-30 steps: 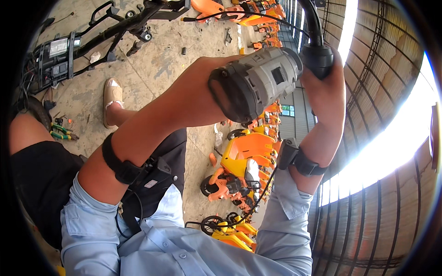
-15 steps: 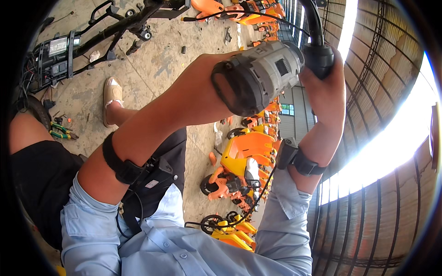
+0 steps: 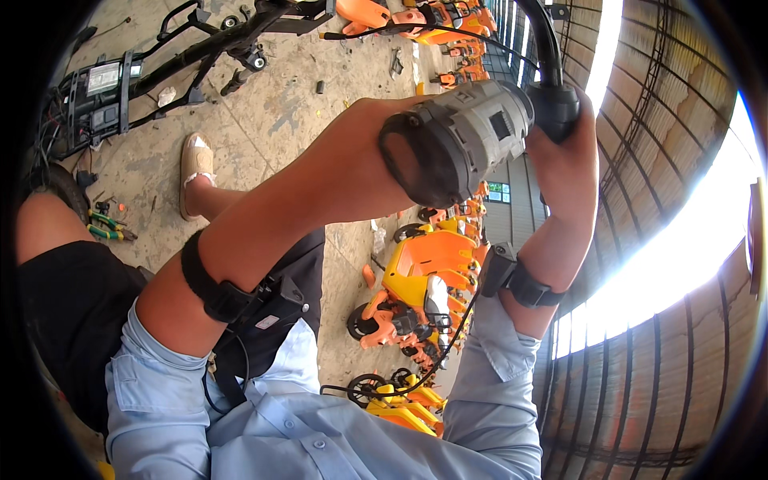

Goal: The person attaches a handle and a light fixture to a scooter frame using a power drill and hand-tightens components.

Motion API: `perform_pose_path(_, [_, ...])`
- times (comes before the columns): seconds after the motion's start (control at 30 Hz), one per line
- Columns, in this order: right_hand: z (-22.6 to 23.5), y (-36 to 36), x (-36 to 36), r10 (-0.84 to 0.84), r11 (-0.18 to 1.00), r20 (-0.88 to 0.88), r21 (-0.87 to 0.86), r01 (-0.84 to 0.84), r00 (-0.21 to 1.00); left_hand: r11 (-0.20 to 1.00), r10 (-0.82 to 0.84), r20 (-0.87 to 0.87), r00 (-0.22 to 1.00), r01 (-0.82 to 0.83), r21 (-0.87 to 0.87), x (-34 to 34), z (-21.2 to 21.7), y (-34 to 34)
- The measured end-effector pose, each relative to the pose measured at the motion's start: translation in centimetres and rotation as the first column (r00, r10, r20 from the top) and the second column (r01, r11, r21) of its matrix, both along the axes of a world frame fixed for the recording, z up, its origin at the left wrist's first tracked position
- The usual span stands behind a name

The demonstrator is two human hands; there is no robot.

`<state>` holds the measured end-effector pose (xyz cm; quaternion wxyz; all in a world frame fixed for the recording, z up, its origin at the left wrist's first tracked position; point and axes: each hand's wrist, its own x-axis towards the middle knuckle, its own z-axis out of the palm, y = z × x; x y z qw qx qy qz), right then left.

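A chunky grey and black power tool (image 3: 460,144) hides most of my left hand (image 3: 364,160), which is wrapped around it with the fingers out of sight. The tool's black end faces me, and its grey end comes right up to a thick black fitting (image 3: 554,108) on a curved black tube (image 3: 547,44). My right hand (image 3: 568,152) is closed around this fitting from below and from the right; most of its fingers are hidden. A thin black cable (image 3: 436,30) with a yellowish tip runs leftward from near the tube.
A black vehicle frame (image 3: 188,64) stretches across the upper left. Pliers with green and yellow handles (image 3: 108,228) lie on the stained concrete floor (image 3: 280,120) among small scraps. Orange and yellow scooters (image 3: 424,264) stand in a row beyond. Barred corrugated wall (image 3: 664,120) fills the right.
The power tool and my left hand have shifted slightly right and down. My right hand stays around the fitting, almost in place.
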<state>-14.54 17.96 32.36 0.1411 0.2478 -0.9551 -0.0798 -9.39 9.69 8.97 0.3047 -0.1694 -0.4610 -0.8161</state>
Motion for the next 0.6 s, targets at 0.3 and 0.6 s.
perform_pose_path(0.3, [0.0, 1.1, -0.2, 0.117, 0.993, -0.005, -0.006, -0.117, 0.993, 0.993, -0.059, -0.002, 0.998, 0.059, 0.104, 0.8, 1.2, -0.7])
perform_pose_path(0.6, [-0.6, 2.0, 0.0, 0.186, 0.979, 0.042, -0.094, -0.182, 0.982, 0.994, -0.052, 0.092, 0.994, 0.061, -0.092, 1.8, 2.5, -2.1])
